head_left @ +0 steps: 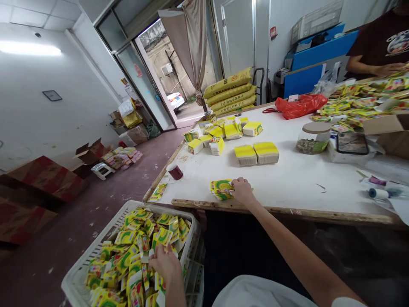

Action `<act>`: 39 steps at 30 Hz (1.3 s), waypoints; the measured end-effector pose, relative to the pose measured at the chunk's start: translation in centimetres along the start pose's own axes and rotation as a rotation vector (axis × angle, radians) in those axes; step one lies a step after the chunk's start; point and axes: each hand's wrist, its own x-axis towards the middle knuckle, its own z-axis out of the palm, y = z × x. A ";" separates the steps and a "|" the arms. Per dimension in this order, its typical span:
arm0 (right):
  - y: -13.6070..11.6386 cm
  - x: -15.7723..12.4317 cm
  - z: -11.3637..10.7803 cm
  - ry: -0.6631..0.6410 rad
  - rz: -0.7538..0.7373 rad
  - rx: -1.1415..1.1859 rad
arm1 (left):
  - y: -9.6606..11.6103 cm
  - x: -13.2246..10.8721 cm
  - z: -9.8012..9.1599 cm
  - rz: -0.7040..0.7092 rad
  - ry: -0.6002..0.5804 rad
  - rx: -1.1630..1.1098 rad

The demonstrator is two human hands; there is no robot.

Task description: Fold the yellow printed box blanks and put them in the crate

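Note:
My right hand [243,191] rests at the table's near edge, fingers closed on the right end of a small stack of yellow-green printed packets [221,187]. Lower left, my left hand [166,262] is over a white plastic basket [75,273] heaped with similar loose yellow packets [128,256]. Its fingers look apart and touch or hover just above the packets; I cannot make out any packet held in them. Something white shows at the fingertips of both hands. Two yellow-topped blocks of stacked packets [256,153] stand side by side farther up the white table [297,183].
More yellow bundles [223,132] lie at the table's far left, near a dark red cup [175,171]. To the right are a lidded jar [313,138], a phone [352,143] and a red bag [300,106]. Another person [380,47] handles a packet pile [367,98]. Wooden strips edge the table.

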 end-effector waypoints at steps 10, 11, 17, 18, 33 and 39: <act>-1.2 -0.9 -1.3 0.036 -0.021 0.116 | -1.5 -5.5 3.4 -0.127 -0.124 -0.110; -1.6 -1.7 -1.4 0.040 -0.035 0.136 | -1.5 -6.2 3.8 -0.154 -0.174 -0.125; -5.2 -10.6 1.6 -0.192 -0.215 0.641 | -1.4 -11.1 6.4 -0.202 -0.535 -0.166; -5.7 -12.1 2.5 -0.287 -0.209 0.780 | -1.1 -11.7 6.6 -0.222 -0.572 -0.148; -5.2 -14.1 4.9 -0.280 -0.080 1.352 | -1.9 -12.4 5.7 -0.141 -0.481 -0.086; -3.3 -13.6 3.2 -0.168 -0.178 1.045 | -0.5 -10.0 5.2 -0.066 -0.547 0.123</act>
